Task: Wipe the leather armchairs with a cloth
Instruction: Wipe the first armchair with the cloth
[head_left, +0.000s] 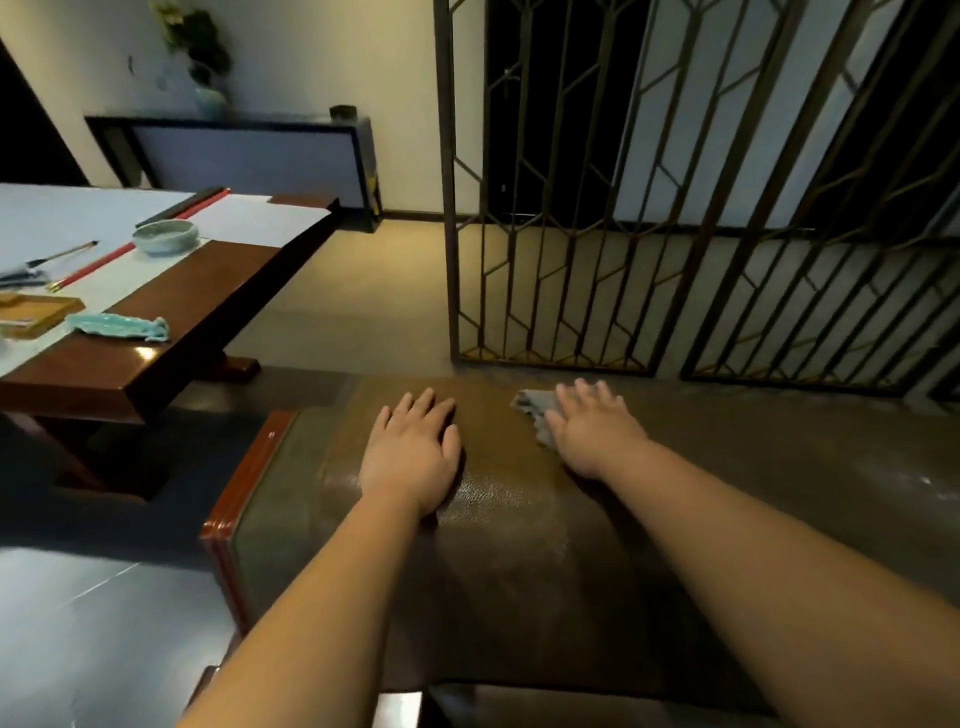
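Note:
A brown leather armchair with red-brown wooden trim fills the lower middle of the head view. My left hand lies flat on its leather top, fingers straight. My right hand presses flat on a small grey cloth near the far edge of the leather. Most of the cloth is hidden under the palm; only its left corner shows.
A dark wooden desk stands at the left with a ceramic bowl, brushes, a wooden tray and a teal brush rest. A metal lattice screen rises just behind the chair. A low cabinet with a vase stands at the back wall.

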